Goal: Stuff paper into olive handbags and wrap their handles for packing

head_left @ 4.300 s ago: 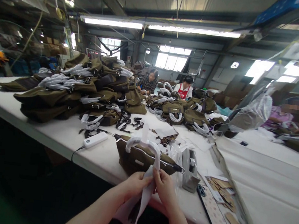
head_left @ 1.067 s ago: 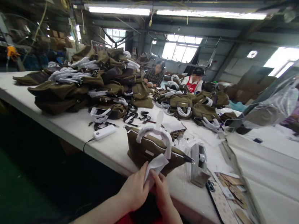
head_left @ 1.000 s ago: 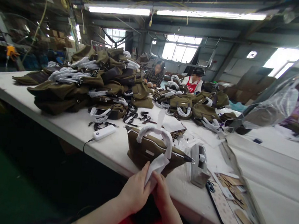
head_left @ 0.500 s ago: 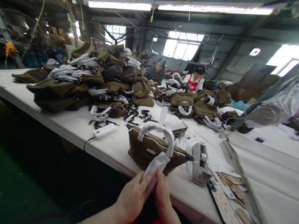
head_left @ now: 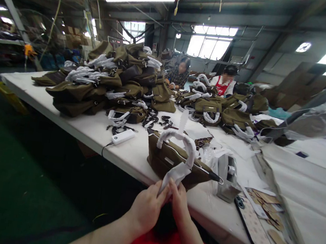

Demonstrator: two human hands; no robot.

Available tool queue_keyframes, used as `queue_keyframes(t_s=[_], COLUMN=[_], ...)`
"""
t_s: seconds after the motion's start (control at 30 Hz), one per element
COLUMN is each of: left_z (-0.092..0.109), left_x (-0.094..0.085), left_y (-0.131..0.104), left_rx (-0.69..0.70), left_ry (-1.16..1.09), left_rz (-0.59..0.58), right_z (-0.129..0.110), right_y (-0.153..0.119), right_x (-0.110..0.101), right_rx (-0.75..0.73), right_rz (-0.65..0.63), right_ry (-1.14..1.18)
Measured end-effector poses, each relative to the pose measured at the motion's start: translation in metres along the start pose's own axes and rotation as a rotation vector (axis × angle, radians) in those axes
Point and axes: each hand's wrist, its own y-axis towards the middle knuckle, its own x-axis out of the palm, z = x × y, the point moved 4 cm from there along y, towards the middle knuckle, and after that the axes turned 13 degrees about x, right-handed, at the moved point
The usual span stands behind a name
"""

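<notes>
An olive handbag [head_left: 161,157] stands at the front edge of the white table, its rounded handle [head_left: 190,143] covered in white wrapping. From the near end of that handle a loose white wrapping sheet [head_left: 177,173] hangs toward me. My left hand [head_left: 148,205] pinches the sheet's lower end from the left. Close against it, my right hand [head_left: 177,199] has its fingers closed on the same sheet. Another white strip [head_left: 183,121] sticks up from the top of the handle.
Piled olive bags [head_left: 96,86] cover the table's left part, with more bags [head_left: 209,110] at the back. A white power bank [head_left: 123,137] lies left of the handbag. Right of it are a grey tape dispenser [head_left: 227,181] and a phone [head_left: 253,224]. Two people sit behind the table.
The view has shifted, so the table and bags appear farther right and slightly higher. Both hands have come closer together on the sheet, which is now more folded over.
</notes>
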Motion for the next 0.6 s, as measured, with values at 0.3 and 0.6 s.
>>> queue_keyframes(t_s=[0.3,0.6], left_z=[-0.026,-0.008], left_x=[-0.010,-0.023], left_y=[-0.023,-0.010], left_rx=[-0.343,-0.201], left_ry=[-0.693,-0.743], left_rz=[0.357,0.226], right_z=[-0.004,-0.009], right_y=[0.001,-0.001], right_x=[0.008,0.006], right_rx=[0.162,0.125], right_rz=[0.010,-0.016], right_ry=[0.182,0.091])
